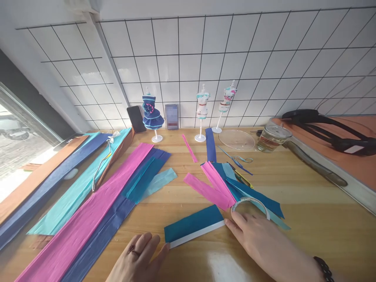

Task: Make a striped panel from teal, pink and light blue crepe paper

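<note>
A teal crepe paper strip [192, 224] with a white tape band along its near edge lies on the wooden table [308, 207]. My left hand [138, 260], wearing a ring, rests flat with fingers stretched out, its fingertip touching the strip's left end. My right hand [258, 239] lies flat too, fingers extended, touching the strip's right end. A roll of tape [249, 203] sits just beyond my right fingers, next to pink paper strips [214, 186] and more teal pieces [258, 197].
Long pink, blue, turquoise and brown paper sheets [88, 211] lie at the left. Three small mannequins, one in a blue dress [151, 113], stand by the tiled wall with a phone [136, 118]. A glass jar [272, 138], a clear lid [236, 139] and a tray [337, 156] are at right.
</note>
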The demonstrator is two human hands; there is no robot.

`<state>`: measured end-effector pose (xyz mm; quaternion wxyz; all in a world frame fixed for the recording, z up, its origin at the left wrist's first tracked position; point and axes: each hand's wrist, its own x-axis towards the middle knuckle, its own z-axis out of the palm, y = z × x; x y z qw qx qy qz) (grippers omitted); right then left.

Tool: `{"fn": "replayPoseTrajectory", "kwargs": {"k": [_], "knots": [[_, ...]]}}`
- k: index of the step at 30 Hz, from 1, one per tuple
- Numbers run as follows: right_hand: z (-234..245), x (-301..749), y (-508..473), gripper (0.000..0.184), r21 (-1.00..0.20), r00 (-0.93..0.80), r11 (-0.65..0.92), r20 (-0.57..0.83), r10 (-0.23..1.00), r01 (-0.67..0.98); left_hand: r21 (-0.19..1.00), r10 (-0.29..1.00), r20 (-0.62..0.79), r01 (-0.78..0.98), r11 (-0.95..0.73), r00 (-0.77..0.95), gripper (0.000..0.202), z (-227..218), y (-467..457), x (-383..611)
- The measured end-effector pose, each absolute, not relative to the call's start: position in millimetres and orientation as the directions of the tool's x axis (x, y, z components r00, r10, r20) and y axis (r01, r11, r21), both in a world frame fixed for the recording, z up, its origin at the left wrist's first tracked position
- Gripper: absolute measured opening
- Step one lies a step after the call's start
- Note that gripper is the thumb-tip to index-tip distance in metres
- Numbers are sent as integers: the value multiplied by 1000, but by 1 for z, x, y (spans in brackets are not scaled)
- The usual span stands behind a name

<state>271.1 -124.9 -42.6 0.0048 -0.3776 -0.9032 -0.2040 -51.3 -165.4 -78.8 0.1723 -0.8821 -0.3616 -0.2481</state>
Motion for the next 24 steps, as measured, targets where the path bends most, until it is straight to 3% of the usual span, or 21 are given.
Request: {"fn": "replayPoseTrajectory", "kwargs": {"k": [5, 10, 24], "knots": [[-44, 272, -125, 38, 394, -726, 635, 136, 674, 664, -96, 593, 564, 759, -644, 574, 25, -71, -172, -48], [-47, 273, -125, 36, 391, -734, 641, 154, 662, 661, -95, 541, 588, 715, -692, 601, 22, -63, -169, -24], [-44, 269, -126, 37, 407, -717, 606, 220, 661, 683, -55, 554, 633, 746, -664, 540, 24, -84, -162, -24]]}}
